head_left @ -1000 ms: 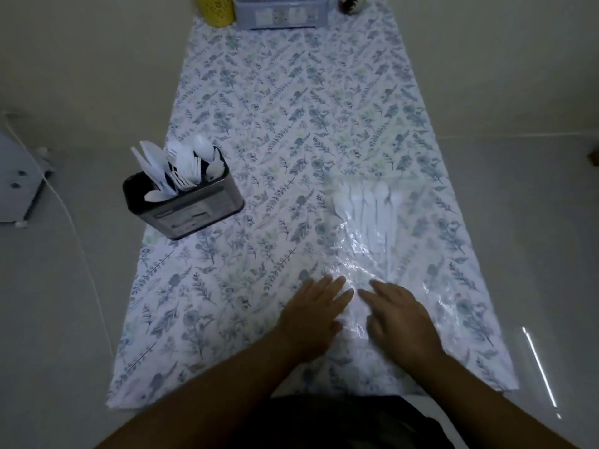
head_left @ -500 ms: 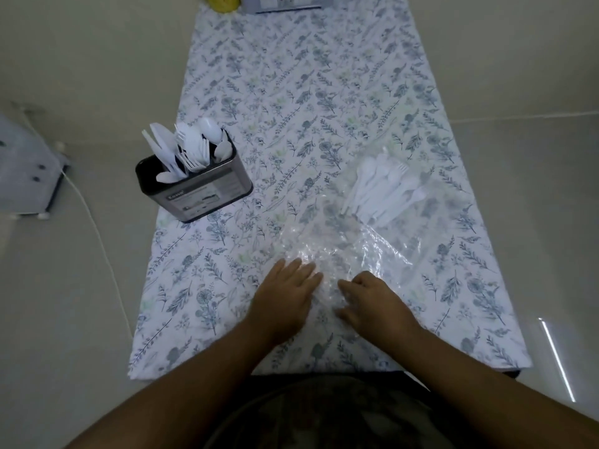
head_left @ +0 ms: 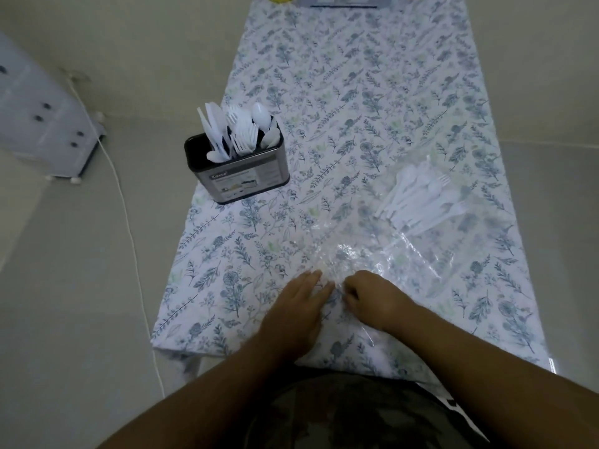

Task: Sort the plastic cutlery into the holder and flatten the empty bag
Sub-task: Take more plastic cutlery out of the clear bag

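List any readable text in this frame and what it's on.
"Kozza" (uncertain, blurred): white brand word at the top left of the label on the cutlery holder.
Smaller print and pictures on that label: too small to read.
Grey box at the table's far end: labels cut off, unreadable.

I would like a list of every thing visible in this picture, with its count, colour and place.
holder: one, dark with a printed label, on the cloth's left side, full of white cutlery.
loose cutlery: one bunch, white, right side, in the bag's far end.
plastic bag: one, clear, crinkled, from the hands toward the loose cutlery.
tablecloth: one, white with blue-green leaf print.
cabinet: one, pale, floor at left.
cord: one, white, on the floor.
left hand: flat on the bag's near end.
right hand: fingers curled, pinching the bag.
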`<state>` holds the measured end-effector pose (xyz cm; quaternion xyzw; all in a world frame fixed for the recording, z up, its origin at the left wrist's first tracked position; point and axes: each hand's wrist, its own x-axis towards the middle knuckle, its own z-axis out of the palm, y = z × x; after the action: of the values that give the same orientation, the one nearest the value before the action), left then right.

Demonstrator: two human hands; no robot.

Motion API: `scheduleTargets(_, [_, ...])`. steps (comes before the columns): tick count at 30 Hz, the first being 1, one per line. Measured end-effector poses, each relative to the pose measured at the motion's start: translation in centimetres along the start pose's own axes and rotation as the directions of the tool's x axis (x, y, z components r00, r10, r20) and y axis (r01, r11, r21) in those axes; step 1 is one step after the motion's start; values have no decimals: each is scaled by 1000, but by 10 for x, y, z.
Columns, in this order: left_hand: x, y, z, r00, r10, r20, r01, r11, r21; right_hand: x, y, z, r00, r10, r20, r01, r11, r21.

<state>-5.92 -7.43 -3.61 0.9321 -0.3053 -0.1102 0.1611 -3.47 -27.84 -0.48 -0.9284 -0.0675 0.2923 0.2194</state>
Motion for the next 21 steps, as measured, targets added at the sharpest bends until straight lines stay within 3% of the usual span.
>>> scheduleTargets(5, [3, 3, -4, 996, 63, 69, -69, 994, 88, 0, 7, -10, 999, -14, 51, 10, 996, 84])
scheduleTargets(10, [6, 8, -8, 994, 21, 105, -30, 996, 86, -4, 6, -8, 1000, -7, 6, 7, 992, 123])
scheduleTargets(17, [13, 14, -5, 995, 7, 97, -15, 996, 85, 2, 0, -1, 999, -10, -37, 11, 999, 36])
scheduleTargets(19, [14, 16, -7, 990, -8, 141, -3, 997, 82, 2, 3, -5, 998, 12, -57, -6, 996, 94])
scheduleTargets(21, [16, 19, -11, 979, -44, 200, 25, 995, 98, -2, 13, -11, 982, 122, -141, -77, 954, 289])
